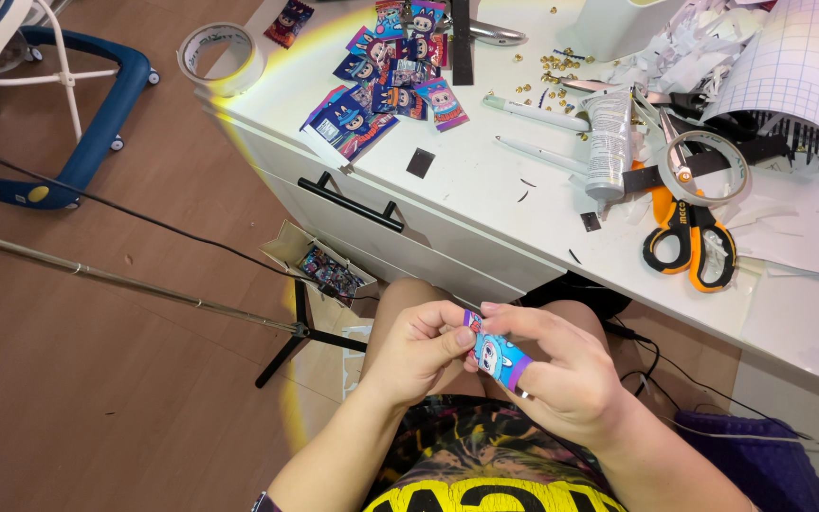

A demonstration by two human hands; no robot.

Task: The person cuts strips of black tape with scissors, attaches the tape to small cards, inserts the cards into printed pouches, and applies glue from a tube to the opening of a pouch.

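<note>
Fingers of the left hand [416,349] and right hand [561,365] are pinched on a small cartoon sachet [497,357] over the lap. Its top edge seems to be worked at; a firm grip on both sides is called for.

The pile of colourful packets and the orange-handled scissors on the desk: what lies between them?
In the head view, between the packets and the scissors lie two white pens, scattered small brass pieces, a grey tube and black scraps.
</note>
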